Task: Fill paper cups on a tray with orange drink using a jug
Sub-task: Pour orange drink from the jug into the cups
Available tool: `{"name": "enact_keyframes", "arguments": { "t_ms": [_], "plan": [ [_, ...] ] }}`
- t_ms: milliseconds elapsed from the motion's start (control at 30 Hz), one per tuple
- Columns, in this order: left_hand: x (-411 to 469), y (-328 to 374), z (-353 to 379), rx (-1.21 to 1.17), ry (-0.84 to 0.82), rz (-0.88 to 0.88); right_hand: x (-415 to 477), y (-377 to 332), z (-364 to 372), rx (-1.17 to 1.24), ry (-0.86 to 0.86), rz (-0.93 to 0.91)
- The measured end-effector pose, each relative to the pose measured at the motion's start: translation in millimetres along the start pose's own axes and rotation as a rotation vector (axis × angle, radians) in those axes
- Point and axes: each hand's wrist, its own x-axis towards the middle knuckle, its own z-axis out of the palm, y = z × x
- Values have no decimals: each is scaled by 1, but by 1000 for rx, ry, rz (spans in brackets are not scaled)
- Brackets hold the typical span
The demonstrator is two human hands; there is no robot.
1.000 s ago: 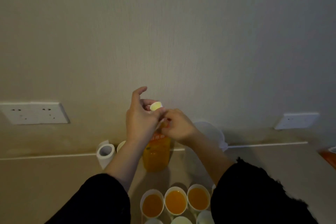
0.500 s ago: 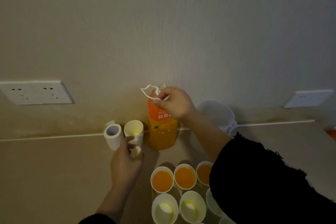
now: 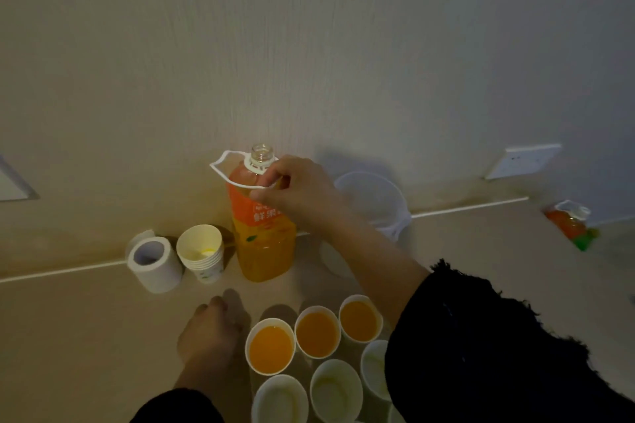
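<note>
The bottle (image 3: 263, 251) holds orange drink and has an orange label (image 3: 256, 211) with white writing. Three paper cups (image 3: 318, 333) are white with orange inside. The sleeve (image 3: 481, 354) is black. The roll (image 3: 154, 264) is white. The worktop (image 3: 68, 336) is light tan.

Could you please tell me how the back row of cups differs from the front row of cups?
The back cups are filled with orange drink; the front cups look empty. The back cups stand nearer the wall, the front cups nearer the person. The back cups show almost whole; the front cups are partly cut off by the sleeve and frame edge. Both are upright white paper cups.
</note>
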Motion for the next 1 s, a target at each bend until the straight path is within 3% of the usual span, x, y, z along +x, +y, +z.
{"name": "enact_keyframes", "arguments": {
  "t_ms": [467,600,667,767,833,933,1000],
  "plan": [
    [2,1,0,155,37,28,0,-4,1,-59,-10,-8],
    [-8,14,-22,139,61,44,3,-2,7,-614,124,-294],
    [-10,20,-35,66,66,9,5,-4,12,-704,189,-418],
    [-16,23,-49,-46,108,-33,14,-14,18,-633,153,-474],
    [-24,31,-59,-155,199,19,22,-21,19,-512,48,-304],
    [-35,51,-77,-300,300,95,35,-28,16,-4,38,23],
    [-36,62,-86,-408,283,88,40,-35,8,380,82,171]
  ]
}}
